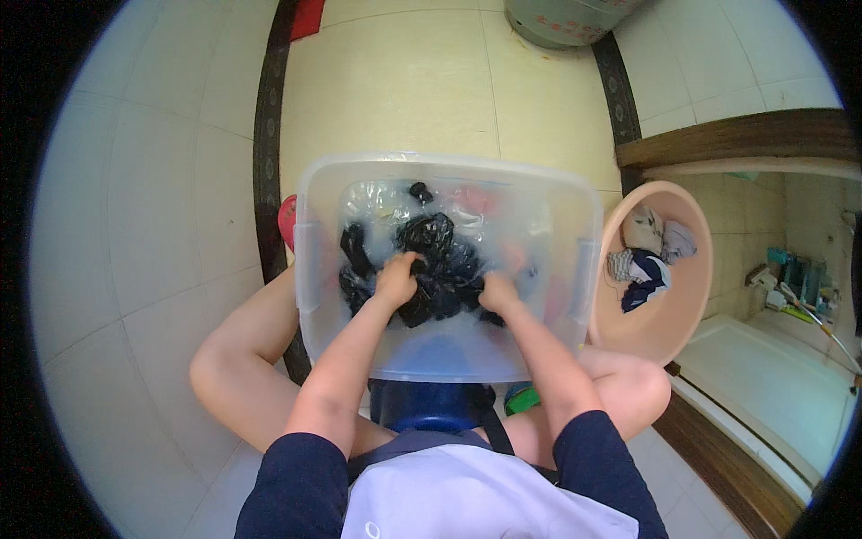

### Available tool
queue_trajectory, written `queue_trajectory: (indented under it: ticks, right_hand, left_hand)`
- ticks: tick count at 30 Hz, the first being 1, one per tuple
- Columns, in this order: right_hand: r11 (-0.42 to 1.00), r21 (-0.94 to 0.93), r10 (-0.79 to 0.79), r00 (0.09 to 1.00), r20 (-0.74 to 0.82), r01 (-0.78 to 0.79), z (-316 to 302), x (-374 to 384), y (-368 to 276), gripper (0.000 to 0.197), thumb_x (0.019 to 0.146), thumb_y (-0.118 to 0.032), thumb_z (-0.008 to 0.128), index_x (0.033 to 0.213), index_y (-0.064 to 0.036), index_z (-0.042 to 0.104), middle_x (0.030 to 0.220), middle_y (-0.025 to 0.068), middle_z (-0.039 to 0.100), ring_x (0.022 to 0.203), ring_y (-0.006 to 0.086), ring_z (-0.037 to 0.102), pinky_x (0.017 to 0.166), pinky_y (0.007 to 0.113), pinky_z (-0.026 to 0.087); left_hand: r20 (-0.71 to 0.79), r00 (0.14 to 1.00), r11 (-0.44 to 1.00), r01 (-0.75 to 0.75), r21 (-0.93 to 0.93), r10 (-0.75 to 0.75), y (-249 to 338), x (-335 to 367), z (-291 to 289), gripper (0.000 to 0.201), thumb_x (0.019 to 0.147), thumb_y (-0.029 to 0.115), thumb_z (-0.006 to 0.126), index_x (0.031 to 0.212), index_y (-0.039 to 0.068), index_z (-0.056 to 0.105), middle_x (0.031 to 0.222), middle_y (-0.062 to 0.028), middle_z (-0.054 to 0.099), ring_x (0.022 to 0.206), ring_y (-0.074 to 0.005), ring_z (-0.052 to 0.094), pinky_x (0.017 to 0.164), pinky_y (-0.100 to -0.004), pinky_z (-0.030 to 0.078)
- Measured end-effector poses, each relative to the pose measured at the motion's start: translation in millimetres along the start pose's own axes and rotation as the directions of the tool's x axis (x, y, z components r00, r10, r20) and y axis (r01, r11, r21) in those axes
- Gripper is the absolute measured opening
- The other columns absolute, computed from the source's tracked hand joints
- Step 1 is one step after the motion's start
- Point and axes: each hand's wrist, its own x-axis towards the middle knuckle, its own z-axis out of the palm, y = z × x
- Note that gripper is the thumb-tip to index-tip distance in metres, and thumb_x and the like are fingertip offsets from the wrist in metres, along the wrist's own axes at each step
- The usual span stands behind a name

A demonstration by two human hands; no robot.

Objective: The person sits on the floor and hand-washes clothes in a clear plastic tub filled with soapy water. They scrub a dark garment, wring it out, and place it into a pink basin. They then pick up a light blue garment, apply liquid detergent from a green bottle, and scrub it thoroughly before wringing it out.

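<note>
A wet black garment (429, 238) lies bunched in cloudy water inside a large clear plastic tub (449, 166) in front of me. My left hand (398, 280) is closed on the left part of the cloth, thumb and fingers gathered in its folds. On the right side of the same cloth, my right hand (499, 295) is closed too, its fingertips partly sunk in the fabric and water. Between the hands the dark material is crumpled and shiny. The garment's kind cannot be made out.
To the right of the tub stands a peach basin (699, 296) holding several pieces of clothing (648, 269). A greenish round container (566, 22) is at the far end. A blue stool (431, 406) shows below the tub. A tiled wall (162, 207) rises at left, a wooden door frame (736, 139) at right.
</note>
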Motion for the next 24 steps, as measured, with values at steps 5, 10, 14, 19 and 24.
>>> queue_trajectory:
  ticks: [5,10,14,19,24]
  right_hand:
    - [0.721,0.492,-0.076,0.761,-0.645,0.488,-36.4,-87.8,-65.0,0.047,0.061,0.000,0.057,0.107,-0.0090,0.060,0.105,0.0158,0.058,0.104,0.0326,0.054,0.090,0.038,0.044]
    - [0.731,0.072,-0.393,0.506,-0.768,0.678,-62.8,-176.8,-136.9,0.032,0.061,-0.010,0.063,0.093,-0.0131,0.062,0.096,0.0109,0.053,0.089,0.0285,0.055,0.060,0.036,0.050]
    - [0.622,-0.147,-0.433,0.182,-0.883,0.769,-66.2,-184.4,-139.6,0.022,0.064,-0.013,0.064,0.086,-0.0101,0.062,0.087,0.0095,0.053,0.073,0.0271,0.056,0.052,0.035,0.047]
    - [0.649,-0.137,-0.308,0.094,-0.947,0.749,-73.8,-147.8,-110.4,0.008,0.076,-0.015,0.059,0.073,-0.0079,0.059,0.064,0.0099,0.053,0.060,0.0298,0.056,0.050,0.037,0.045]
    - [0.626,0.349,-0.177,0.563,-0.808,0.698,-101.3,-116.1,-61.8,0.019,0.084,-0.025,0.058,0.080,-0.0066,0.062,0.075,0.0174,0.059,0.074,0.0362,0.059,0.068,0.041,0.048]
  left_hand:
    - [0.414,0.899,-0.296,0.361,-0.884,-0.142,53.5,-24.4,-24.6,0.041,0.089,0.029,0.047,0.127,0.015,0.044,0.121,-0.0096,0.052,0.109,-0.0272,0.051,0.091,-0.0461,0.042]
    - [0.351,0.916,-0.384,0.400,-0.832,0.195,93.1,-70.2,-58.6,0.030,0.087,0.029,0.055,0.103,0.005,0.062,0.098,-0.0071,0.066,0.087,-0.0218,0.060,0.086,-0.0356,0.047]
    - [0.305,0.893,-0.415,0.429,-0.803,0.333,92.0,-84.4,-52.9,0.030,0.090,0.026,0.045,0.103,0.004,0.060,0.103,-0.0098,0.063,0.094,-0.0236,0.059,0.089,-0.0379,0.046]
    - [0.060,0.996,-0.453,0.082,-0.888,0.063,103.8,-95.9,-25.7,0.030,0.093,0.030,0.039,0.097,0.009,0.060,0.093,-0.0070,0.061,0.085,-0.0234,0.059,0.080,-0.0365,0.048]
    - [0.055,0.965,0.306,0.135,-0.943,-0.255,106.3,-103.1,-46.3,0.045,0.094,0.039,0.040,0.106,0.000,0.057,0.100,-0.0108,0.060,0.089,-0.0224,0.058,0.081,-0.0364,0.045]
